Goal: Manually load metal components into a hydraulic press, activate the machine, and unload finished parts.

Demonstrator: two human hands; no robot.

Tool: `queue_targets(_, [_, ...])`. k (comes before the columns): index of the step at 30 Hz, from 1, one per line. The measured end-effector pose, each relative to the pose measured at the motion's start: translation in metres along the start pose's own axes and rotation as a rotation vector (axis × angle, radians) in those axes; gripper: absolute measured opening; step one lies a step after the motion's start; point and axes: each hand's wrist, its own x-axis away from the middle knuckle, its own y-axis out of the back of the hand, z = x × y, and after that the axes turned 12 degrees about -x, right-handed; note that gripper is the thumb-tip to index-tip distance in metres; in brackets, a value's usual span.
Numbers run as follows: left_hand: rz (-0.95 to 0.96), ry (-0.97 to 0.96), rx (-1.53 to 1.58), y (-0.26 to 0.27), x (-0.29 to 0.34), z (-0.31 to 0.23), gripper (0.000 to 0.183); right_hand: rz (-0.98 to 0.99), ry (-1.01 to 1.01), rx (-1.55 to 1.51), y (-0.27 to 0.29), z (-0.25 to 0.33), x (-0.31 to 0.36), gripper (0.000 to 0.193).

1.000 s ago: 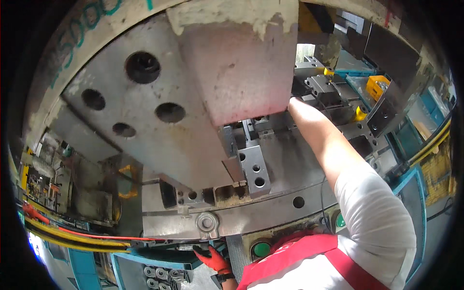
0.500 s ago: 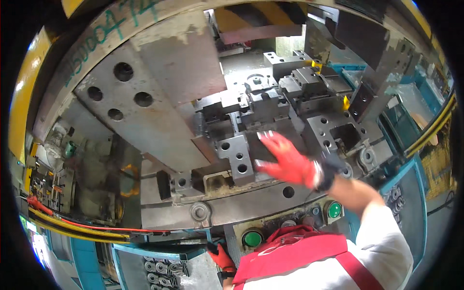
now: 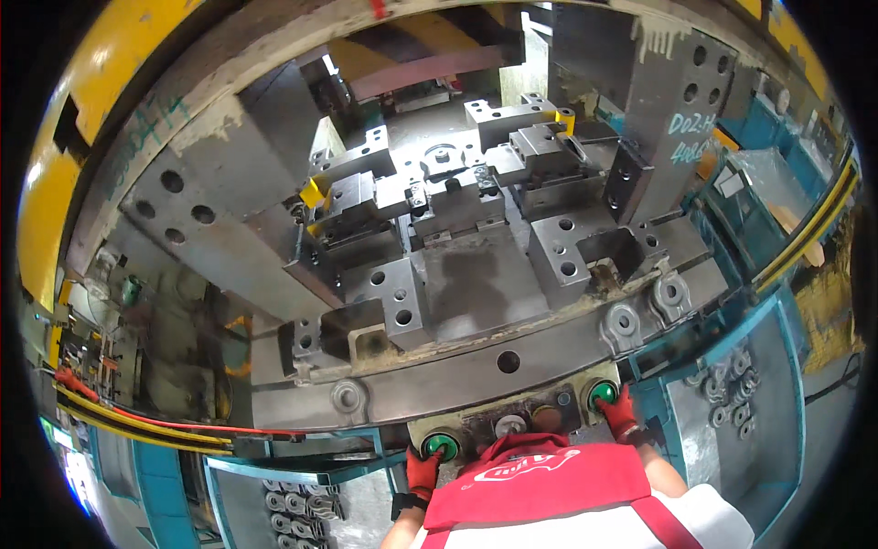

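Note:
Both my hands are in red gloves at the control panel (image 3: 476, 430) below the press. My left hand (image 3: 422, 473) is at the panel's left end, a digit pressed on the left green push button (image 3: 441, 446). At the other end, my right hand (image 3: 621, 414) has a digit on the right green push button (image 3: 603, 393). Both hands look closed, their other fingers partly hidden. Beyond them, the steel die (image 3: 453, 206) sits on the press bed, with a ring-shaped part (image 3: 443, 157) at its middle. Metal link-like parts with round eyes (image 3: 624, 324) rest on the bed's front ledge.
Thick steel columns (image 3: 206, 220) flank the die, and a striped beam (image 3: 430, 46) hangs behind it. Blue-framed bins hold several forged links, one bin at lower left (image 3: 352, 512) and another at right (image 3: 777, 403). A yellow rail (image 3: 146, 435) runs along the left.
My right hand has drawn back from over the die to the right green button. My left hand has risen from beside the bin to the left button. The view has shifted.

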Motion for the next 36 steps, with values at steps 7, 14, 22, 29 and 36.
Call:
queue_targets(7, [-0.045, 0.003, 0.07, -0.015, -0.007, 0.031, 0.076, 0.037, 0.015, 0.004, 0.003, 0.006, 0.001, 0.105])
queue_targets(14, [-0.032, 0.06, 0.138, -0.029, -0.023, 0.062, 0.072, 0.002, 0.065, 0.022, -0.001, -0.003, -0.004, 0.105])
queue_targets(22, [-0.009, 0.042, 0.194, -0.019, -0.008, 0.032, 0.082, 0.001, 0.044, -0.006, 0.002, 0.0, -0.001, 0.103])
queue_targets(29, [-0.038, -0.007, 0.095, -0.022, -0.014, 0.044, 0.086, 0.008, 0.005, 0.006, 0.003, 0.005, -0.001, 0.106])
queue_targets(36, [0.118, -0.314, -0.681, 0.05, 0.015, -0.092, 0.068, 0.003, 0.064, -0.015, 0.001, -0.003, -0.005, 0.103])
